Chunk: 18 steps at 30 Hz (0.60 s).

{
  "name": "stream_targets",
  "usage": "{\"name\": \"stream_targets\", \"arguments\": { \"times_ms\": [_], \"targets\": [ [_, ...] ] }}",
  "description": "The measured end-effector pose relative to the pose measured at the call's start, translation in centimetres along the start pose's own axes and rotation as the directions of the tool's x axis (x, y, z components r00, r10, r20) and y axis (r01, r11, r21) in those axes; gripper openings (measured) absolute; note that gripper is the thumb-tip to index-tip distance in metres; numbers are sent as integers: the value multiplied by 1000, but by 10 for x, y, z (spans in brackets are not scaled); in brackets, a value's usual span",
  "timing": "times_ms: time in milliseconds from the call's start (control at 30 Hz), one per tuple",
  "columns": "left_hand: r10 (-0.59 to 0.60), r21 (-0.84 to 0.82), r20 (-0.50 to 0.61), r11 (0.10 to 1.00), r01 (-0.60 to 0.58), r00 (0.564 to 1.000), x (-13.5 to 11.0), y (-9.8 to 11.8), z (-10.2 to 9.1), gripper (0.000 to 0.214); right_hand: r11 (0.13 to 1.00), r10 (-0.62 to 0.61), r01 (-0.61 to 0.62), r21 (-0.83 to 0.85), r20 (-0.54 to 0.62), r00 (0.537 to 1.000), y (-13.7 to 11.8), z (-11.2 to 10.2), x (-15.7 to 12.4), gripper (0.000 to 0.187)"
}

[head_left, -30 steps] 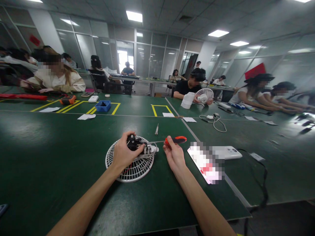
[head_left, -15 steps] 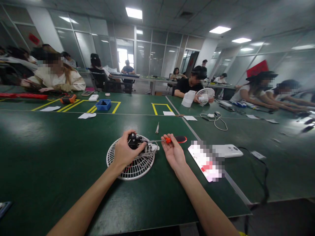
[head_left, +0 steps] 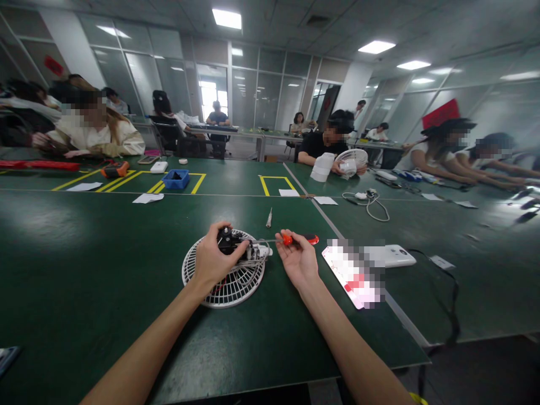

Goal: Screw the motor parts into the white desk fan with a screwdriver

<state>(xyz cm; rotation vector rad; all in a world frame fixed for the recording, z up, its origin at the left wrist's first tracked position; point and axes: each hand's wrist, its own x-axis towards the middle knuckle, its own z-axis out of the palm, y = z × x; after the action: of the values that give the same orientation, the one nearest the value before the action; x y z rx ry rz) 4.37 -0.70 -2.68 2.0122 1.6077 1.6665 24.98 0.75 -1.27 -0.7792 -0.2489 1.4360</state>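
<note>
A: What sort of place was it?
B: Wkshop, set up in an office-type rm. Long green bench [head_left: 84, 253] had yellow tape [head_left: 274, 177] marking off areas, plus a blue bin [head_left: 176, 184], screwdriver [head_left: 311, 239] & fan grille [head_left: 228, 296].
A: Why office-type?
B: Glass partitions [head_left: 265, 95] ran along the back, w/ flat ceiling lights [head_left: 226, 19].
A: Many there?
B: Several ppl [head_left: 122, 135] sat at work; one opp. in a black top [head_left: 312, 147] held a similar white grille [head_left: 358, 158].
</note>
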Motion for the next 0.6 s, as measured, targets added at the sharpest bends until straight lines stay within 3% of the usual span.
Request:
{"name": "stream_targets", "arguments": {
  "times_ms": [233, 600],
  "targets": [
    [0, 4, 3, 1000, 0, 1000, 1, 0, 0, 51, 999, 46, -46, -25, -2, 999, -1, 1, -1, 13],
    [-3, 11, 9, 1000, 3, 1000, 0, -1, -1, 52, 996, -53, 51, -71, -30, 998, 4, -2, 2, 18]
  ]
}}
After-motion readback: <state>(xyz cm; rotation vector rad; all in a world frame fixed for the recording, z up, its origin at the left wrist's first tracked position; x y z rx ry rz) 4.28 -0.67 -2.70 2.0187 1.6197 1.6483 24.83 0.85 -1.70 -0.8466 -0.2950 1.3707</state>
